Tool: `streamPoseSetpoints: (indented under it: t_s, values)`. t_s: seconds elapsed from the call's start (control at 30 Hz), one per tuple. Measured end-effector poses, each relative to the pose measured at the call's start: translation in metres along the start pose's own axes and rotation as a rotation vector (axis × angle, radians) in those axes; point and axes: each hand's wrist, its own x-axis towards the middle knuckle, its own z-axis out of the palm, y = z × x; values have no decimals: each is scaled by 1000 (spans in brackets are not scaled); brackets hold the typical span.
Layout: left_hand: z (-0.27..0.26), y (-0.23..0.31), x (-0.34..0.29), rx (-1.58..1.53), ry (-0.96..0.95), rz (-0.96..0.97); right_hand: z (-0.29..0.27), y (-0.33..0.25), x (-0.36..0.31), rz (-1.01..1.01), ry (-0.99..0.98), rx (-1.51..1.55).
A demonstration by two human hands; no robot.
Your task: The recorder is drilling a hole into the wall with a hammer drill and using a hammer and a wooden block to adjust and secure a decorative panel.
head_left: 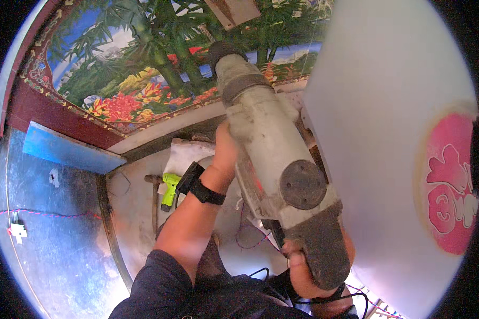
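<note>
A large, dusty grey rotary hammer drill (271,143) fills the middle of the view, tilted with its front end pointing up and away. From its black chuck a thin bit (206,33) reaches toward a painted wall panel; whether the tip touches cannot be told. My left hand (226,149) is closed around the drill's body or side grip behind the chuck, its fingers mostly hidden by the tool. At the rear, my right hand (306,274) wraps the dark handle, with the thumb visible beside it. A black band with a dark device (190,178) sits on my left wrist.
The wall panel (143,64) shows bamboo and flowers; a brown plate (233,11) is at its top. A large white surface (388,133) with a pink emblem stands close on the right. Below lie a lime-green power tool (170,190), a hammer (154,194) and a twisted cable (241,234).
</note>
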Motion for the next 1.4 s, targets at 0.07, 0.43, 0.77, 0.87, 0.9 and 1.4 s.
streamPoseSetpoints:
  t_s: [0.07,0.43,0.77,0.87,0.9,1.4]
  values:
    - [-5,-3,6,200,5,128,0,1,0,99,43,69]
    - [-4,-1,14,240,-96,228,-9,11,5,-124,-69,-14]
    - [26,5,-27,391,-95,269,0,0,-20,285,210,431]
    - [40,6,-65,982,-194,475,-13,11,-66,184,153,277]
    - [32,-7,-68,982,-185,473,-14,10,-81,184,145,279]
    - [22,24,-45,906,-65,488,19,-15,-38,246,269,491]
